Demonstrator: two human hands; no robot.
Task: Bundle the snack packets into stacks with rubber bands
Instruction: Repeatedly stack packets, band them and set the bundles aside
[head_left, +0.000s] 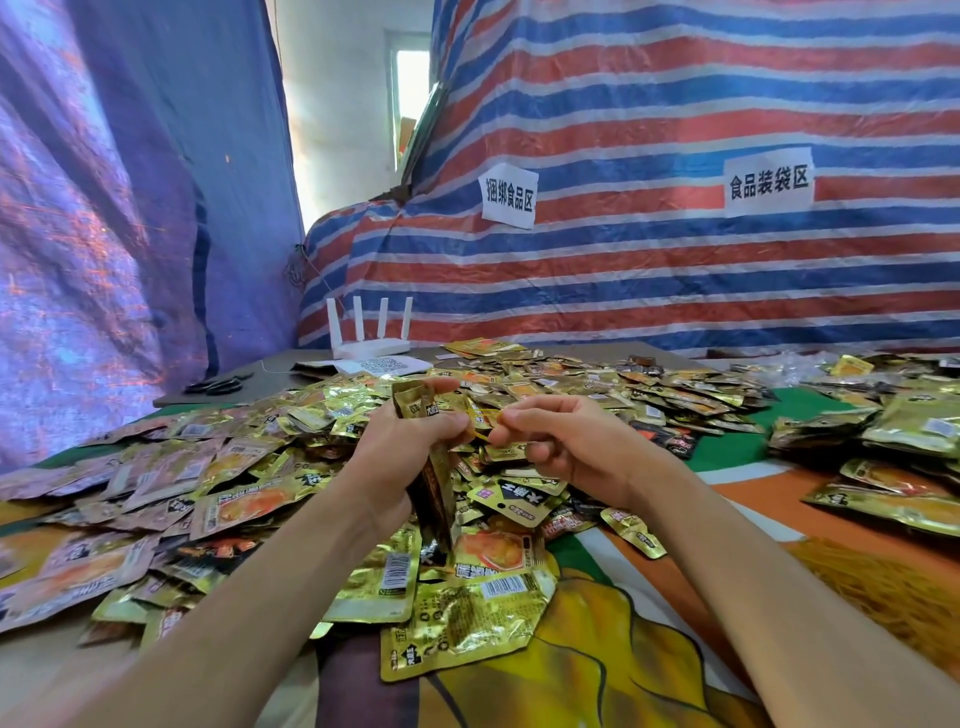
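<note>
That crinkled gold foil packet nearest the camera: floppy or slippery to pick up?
Probably floppy: the crinkled gold foil snack packet shows creases and bent corners. Likely slippery, since its surface is glossy. Seemingly light: it looks thin and flat.

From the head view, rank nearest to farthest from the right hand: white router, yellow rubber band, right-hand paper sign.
1. Yellow rubber band: pinched in the right hand, centre.
2. White router: far back, to the left.
3. Right-hand paper sign: up on the striped tarp behind.
</note>
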